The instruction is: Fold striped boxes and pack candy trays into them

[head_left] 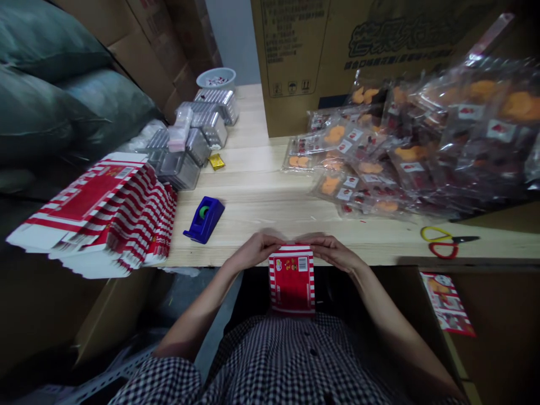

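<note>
A red box with white stripes [292, 284], bearing a barcode and small pictures, is held between both hands at the table's front edge, its lower end close to my checked shirt. My left hand [262, 247] pinches its upper left corner. At the upper right corner, my right hand [331, 250] has its fingers closed on the same box. Both hands' fingertips are slightly blurred. On the table to the left lies a blue tape dispenser [205, 219] with a green core. Beyond it sits a small yellow packet [216, 162].
Striped flat boxes [101, 208] are stacked at left, before clear plastic cases [198, 140] and a bowl [216, 77]. Clear-bagged sets [371, 163] pile up at right by a large carton [304, 73]. Scissors [447, 241] lie near the front edge, above a printed packet [448, 304].
</note>
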`<state>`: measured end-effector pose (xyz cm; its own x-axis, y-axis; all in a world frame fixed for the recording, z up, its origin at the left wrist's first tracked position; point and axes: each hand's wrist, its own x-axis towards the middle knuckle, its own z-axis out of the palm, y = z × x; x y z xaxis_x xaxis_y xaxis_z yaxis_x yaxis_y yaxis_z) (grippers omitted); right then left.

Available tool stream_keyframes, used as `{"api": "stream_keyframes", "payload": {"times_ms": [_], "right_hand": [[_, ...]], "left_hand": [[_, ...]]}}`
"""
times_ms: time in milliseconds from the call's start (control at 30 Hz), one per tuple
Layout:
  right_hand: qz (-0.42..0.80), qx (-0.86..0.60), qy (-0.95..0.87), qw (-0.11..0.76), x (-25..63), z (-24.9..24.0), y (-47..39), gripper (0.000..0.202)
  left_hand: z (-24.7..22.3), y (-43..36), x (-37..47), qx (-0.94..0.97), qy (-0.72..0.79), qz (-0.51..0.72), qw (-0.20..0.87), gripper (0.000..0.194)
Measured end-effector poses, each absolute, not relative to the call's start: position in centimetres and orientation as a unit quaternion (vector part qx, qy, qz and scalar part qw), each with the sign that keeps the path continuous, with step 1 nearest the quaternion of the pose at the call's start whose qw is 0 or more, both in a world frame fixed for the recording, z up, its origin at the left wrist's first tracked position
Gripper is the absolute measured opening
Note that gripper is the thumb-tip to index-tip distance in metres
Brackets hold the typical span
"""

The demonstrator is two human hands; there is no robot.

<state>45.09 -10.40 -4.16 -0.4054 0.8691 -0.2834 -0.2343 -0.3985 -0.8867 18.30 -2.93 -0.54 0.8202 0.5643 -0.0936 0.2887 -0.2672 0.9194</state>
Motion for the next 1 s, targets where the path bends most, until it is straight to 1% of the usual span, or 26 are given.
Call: {"api": "stream_keyframes", "payload": {"times_ms": [167,300,433,533,667,800,1000], "right_hand": [[0.719,-0.413,-0.356,0.431,44.1,-4.9,-11.2,0.032],[0.669,-0.451,-0.360,0.468,43.8,-5.5,-11.9,0.024],[0.621,-0.476,-0.425,0.455,44.4,-5.8,-12.9,0.021],[0.607,-0.483,-0.448,0.445,45.0,-5.9,-13.2,0.020],[0.592,-0.488,-0.459,0.448,45.0,-6.1,-13.3,0.021],[0.580,-0.490,-0.467,0.454,44.3,-5.9,-13.7,0.023],[0.587,-0.471,-0.482,0.449,43.4,-5.5,-14.6,0.023]], "left_hand": [[-0.4,-2.9,18.2,0.803,0.262,0.116,0.523,0.032],[-0.2,-3.2,18.2,0.802,0.255,0.104,0.530,0.034],[-0.3,-4.8,17.8,0.791,0.261,0.140,0.535,0.040],[-0.8,-6.7,17.6,0.788,0.300,0.187,0.503,0.044],[-1.8,-8.7,17.8,0.776,0.360,0.251,0.452,0.042],[-2.0,-9.0,17.8,0.798,0.340,0.251,0.429,0.040],[-1.9,-8.6,16.9,0.810,0.320,0.241,0.429,0.040]]}}
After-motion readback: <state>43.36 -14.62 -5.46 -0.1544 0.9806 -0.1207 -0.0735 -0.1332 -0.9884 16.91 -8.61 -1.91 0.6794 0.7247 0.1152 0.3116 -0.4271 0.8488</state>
